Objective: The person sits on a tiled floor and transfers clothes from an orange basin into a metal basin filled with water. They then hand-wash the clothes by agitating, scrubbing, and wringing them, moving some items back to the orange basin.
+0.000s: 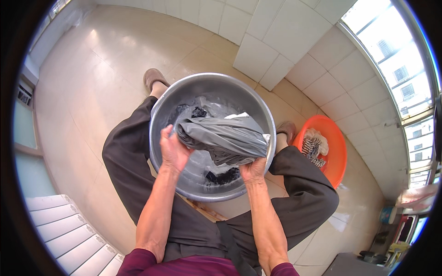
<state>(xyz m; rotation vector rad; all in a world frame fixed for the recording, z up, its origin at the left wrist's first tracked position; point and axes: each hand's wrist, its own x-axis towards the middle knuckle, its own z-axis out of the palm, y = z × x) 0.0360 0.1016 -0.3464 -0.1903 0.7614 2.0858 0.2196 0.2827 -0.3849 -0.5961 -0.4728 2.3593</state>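
A large metal basin (162,102) with soapy water stands on the floor between my knees. Over it I hold a wet grey garment (223,138), stretched sideways. My left hand (173,149) grips the garment's left end, and my right hand (253,169) grips its lower right part. Darker pieces of cloth (223,176) lie in the water beneath the garment.
An orange plastic basin (340,152) with striped and white laundry (314,145) stands at the right, by the tiled wall. My feet in brown slippers (154,77) flank the metal basin. White steps (69,230) lie at the lower left. Clutter sits at the lower right.
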